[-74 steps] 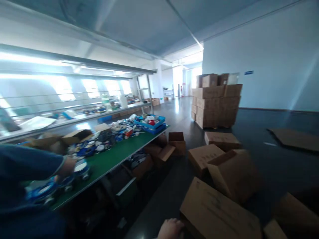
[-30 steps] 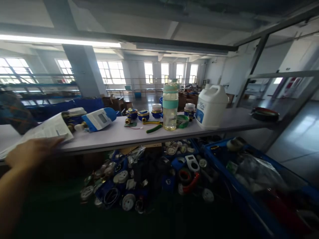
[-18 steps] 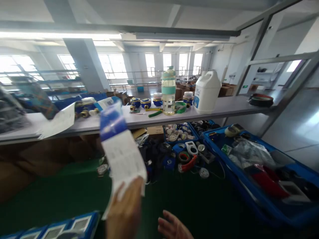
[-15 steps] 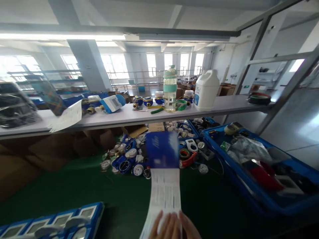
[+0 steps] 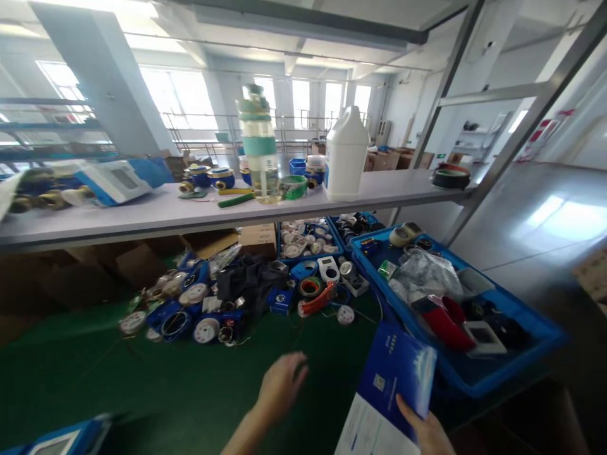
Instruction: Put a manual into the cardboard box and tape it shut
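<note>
Holding the blue-and-white booklet (image 5: 391,392) low at the bottom right, your right hand (image 5: 429,433) had its thumb clamped over the booklet's lower edge, whereas half a second earlier both hands met under it at the bottom centre and it stood upright before you. By now it had swung to the right and tilted, its blue cover lying just beside the near corner of the big blue bin (image 5: 502,373). Your left hand (image 5: 282,382) had let go and hung over the green mat (image 5: 142,385) with fingers loosely spread, gripping nothing and touching nothing that you could make out. Your view had also shifted: the clear bottle with the teal band (image 5: 256,148) and the white jug (image 5: 346,155) on the grey shelf (image 5: 190,215) sat further left than before. Beyond your left hand lay a heap of water-meter parts (image 5: 190,306), dials and blue housings mixed with a dark bundle, and a red-and-orange tape roll (image 5: 310,287) near a small white round part (image 5: 345,314). Green-handled pliers (image 5: 236,200) rested on the shelf beside brass-and-blue meter bodies (image 5: 208,177), with a white-and-blue meter unit (image 5: 118,183) further left. The bin held a crumpled plastic bag (image 5: 424,275), a red piece (image 5: 446,322) and a white square frame (image 5: 484,338). The bin's wall stood close against the booklet's far side; the mat under your left hand was open.
</note>
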{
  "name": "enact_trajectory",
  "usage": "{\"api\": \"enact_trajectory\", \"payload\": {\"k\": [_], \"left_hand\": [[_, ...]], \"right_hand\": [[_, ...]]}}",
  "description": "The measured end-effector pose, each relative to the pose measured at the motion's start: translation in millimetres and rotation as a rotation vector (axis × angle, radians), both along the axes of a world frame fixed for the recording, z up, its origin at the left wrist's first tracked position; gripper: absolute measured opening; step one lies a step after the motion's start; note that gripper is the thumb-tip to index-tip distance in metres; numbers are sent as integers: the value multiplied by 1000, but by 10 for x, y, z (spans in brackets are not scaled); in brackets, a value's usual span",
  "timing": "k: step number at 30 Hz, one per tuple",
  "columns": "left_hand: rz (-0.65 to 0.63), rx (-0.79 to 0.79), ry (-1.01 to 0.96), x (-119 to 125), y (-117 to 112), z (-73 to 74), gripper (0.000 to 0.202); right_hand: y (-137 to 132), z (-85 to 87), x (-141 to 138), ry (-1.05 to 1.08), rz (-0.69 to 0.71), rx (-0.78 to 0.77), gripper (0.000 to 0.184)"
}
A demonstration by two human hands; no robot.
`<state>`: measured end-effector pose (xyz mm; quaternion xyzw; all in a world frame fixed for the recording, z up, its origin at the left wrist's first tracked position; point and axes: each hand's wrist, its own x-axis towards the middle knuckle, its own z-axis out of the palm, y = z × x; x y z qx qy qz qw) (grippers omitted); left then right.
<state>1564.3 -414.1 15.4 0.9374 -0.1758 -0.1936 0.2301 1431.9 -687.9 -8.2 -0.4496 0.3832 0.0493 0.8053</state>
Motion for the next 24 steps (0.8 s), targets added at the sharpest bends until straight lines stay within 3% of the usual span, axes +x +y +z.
{"api": "enact_trajectory", "payload": {"k": [3, 6, 8, 11, 14, 17, 20, 24], "left_hand": [[56, 86, -234, 1129, -651, -306, 52], [39, 173, -258, 1841, -1089, -633, 66], [4, 208, -259, 2036, -1198, -749, 63], [-25, 220, -316, 1938, -1173, -705, 54], [51, 236, -379, 1400, -989, -504, 53], [205, 234, -351, 482, -577, -314, 54], [454, 173, -181, -704, 53, -238, 49], [923, -18, -1, -2548, 892, -245, 43]], "right_hand": [[-163, 50, 250, -30, -4, 163, 40], [-249, 58, 557, -97, -7, 233, 41], [-317, 59, 739, -134, 28, 245, 41], [-391, 97, 913, -167, 100, 247, 35], [-345, 182, 948, -162, 149, 245, 34], [-127, 311, 910, -169, 236, 245, 34], [320, 475, 852, -197, 414, 256, 39], [1252, 645, 521, -209, 697, 302, 47]]}}
